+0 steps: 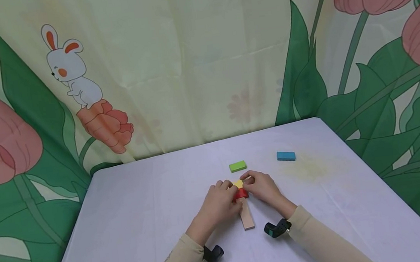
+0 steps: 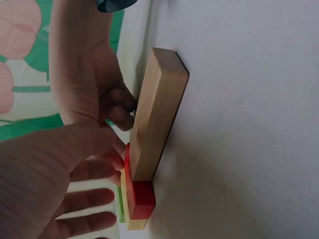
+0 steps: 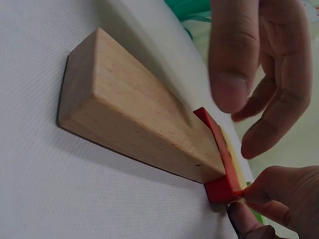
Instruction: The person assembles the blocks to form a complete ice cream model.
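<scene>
1. Left hand [image 1: 219,201] sits just left of frame centre in the head view, fingers curled toward the red block [image 1: 241,193], touching its left end.
2. Right hand [image 1: 261,185] is right of centre, fingers bent over the yellow block [image 1: 237,184], pinching at the red and yellow pair from the right side.
3. Both hands meet over the blocks; fingertips nearly touching each other.
4. Plank [image 1: 246,216], plain wood, lies flat on the table [image 1: 145,207], running from the red block down toward the lower edge of the frame, between the two wrists.
5. Left wrist view: plank [image 2: 157,114] runs from top centre down to the red block [image 2: 139,191]; yellow block [image 2: 133,219] lies against the red one, at bottom centre. Plank end butts the red block.
6. Same view: left fingers [image 2: 94,199] lie loosely spread at lower left, beside the yellow block; the other hand's fingers curl at the plank's left side.
7. Right wrist view: plank [image 3: 139,134] fills centre, red block [image 3: 219,159] at its far end, right of centre. Fingers at lower right pinch the red block's corner; fingers [image 3: 234,55] at upper right hang bent above, apart from it.
8. Green block [image 1: 238,166] lies just above the hands, untouched.
9. Blue block [image 1: 286,155] is further right, well apart.
10. Backdrop: tulip and rabbit [image 1: 70,69] cloth, upper half of the frame.
</scene>
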`<state>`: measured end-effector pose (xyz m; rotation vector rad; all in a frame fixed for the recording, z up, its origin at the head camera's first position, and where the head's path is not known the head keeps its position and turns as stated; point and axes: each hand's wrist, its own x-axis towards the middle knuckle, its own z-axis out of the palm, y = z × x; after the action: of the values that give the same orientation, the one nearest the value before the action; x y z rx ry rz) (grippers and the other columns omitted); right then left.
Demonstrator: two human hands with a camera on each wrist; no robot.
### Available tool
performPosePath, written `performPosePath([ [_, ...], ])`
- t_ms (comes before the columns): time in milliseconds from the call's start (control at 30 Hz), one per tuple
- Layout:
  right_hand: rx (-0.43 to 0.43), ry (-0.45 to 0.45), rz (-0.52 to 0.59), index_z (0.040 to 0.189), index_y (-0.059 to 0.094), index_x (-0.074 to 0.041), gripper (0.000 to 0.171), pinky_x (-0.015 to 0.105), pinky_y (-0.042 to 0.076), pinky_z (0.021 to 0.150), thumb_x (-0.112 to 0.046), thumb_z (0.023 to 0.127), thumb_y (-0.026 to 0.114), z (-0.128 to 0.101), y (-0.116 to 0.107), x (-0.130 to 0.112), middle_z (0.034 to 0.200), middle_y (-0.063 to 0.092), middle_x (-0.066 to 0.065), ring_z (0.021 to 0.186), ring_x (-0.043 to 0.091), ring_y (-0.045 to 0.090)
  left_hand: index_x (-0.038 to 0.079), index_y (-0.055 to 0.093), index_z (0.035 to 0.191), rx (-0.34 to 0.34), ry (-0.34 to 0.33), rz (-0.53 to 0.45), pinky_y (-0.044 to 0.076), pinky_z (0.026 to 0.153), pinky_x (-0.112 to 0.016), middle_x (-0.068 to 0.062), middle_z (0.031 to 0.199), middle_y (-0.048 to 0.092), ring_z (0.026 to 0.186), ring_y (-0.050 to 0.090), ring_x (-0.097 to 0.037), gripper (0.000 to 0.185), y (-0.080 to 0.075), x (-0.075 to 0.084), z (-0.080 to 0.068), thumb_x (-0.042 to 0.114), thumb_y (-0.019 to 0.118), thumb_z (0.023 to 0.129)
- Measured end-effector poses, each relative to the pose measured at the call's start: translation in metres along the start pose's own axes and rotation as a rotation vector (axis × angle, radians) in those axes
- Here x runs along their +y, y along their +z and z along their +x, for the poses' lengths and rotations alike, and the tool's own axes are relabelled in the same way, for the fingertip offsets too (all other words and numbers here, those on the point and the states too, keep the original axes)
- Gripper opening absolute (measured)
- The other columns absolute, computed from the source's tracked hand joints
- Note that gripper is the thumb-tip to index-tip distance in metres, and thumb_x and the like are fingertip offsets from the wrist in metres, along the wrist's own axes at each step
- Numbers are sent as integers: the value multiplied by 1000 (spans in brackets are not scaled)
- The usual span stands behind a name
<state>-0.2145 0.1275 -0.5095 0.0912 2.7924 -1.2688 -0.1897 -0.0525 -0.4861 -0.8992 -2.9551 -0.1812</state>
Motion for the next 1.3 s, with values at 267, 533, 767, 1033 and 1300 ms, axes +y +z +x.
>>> performPosePath([
  [267,-11,-4,3,116,72,-12,27,28,44,63,-15,90,66,-1,-1,0,89,73,3,75,18,58,23,63,133,-94,89,-24,47,106,-46,-3,141,57,135,50,-23,49,9,1,-9,46,73,91],
  [533,-17,3,5,116,72,-13,28,28,44,64,-15,89,66,-2,-1,1,89,73,2,75,17,58,25,61,138,-144,89,-38,47,107,-45,-1,141,57,137,49,-21,56,4,0,-9,49,76,90],
  [767,-22,12,-5,118,72,-13,27,27,44,63,-16,91,67,-1,-1,1,89,71,2,76,18,57,25,61,137,-161,61,-61,47,107,-46,0,139,57,136,49,-21,56,2,2,-9,48,77,89],
  [1033,9,10,-12,115,74,-12,22,28,50,68,-16,94,66,5,-5,2,99,74,6,81,18,61,26,62,136,-176,42,-66,47,108,-47,-1,139,58,136,49,-22,55,-1,3,-10,49,78,88],
  [1300,38,12,18,115,72,-10,22,26,51,63,-19,96,65,20,-15,3,103,73,9,75,18,61,25,62,136,-174,36,-80,47,107,-48,-2,141,57,137,48,-23,54,2,2,-10,48,77,89],
])
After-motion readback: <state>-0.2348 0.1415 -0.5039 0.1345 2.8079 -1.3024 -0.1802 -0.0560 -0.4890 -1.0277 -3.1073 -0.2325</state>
